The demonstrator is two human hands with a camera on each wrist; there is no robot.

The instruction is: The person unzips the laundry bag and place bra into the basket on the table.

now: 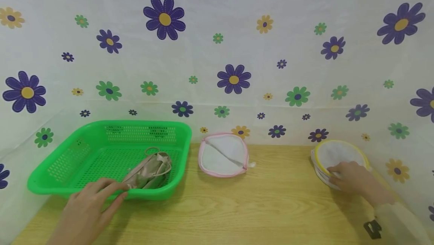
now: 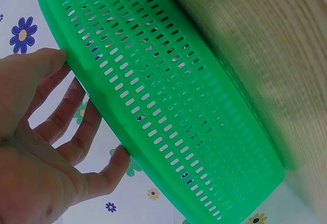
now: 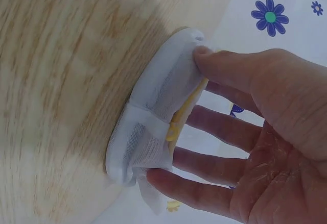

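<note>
At the near rim of a green plastic basket (image 1: 101, 154), my left hand (image 1: 89, 209) holds the edge with thumb and fingers; in the left wrist view some fingertips pass behind the rim. Just beyond those fingers, a beige satiny garment (image 1: 150, 171) with thin straps lies crumpled in the basket. My right hand (image 1: 354, 179) grips a round white mesh laundry bag (image 3: 153, 106) with yellow trim, on the table at the right. In the right wrist view the thumb presses one side of it and the fingers lie across the other.
Between the basket and the yellow-trimmed bag lies a pink-trimmed white mesh bag (image 1: 222, 154), a slit across its top. All stand on a wooden table (image 1: 264, 203). A flower-printed white sheet (image 1: 203, 56) hangs behind and at the sides.
</note>
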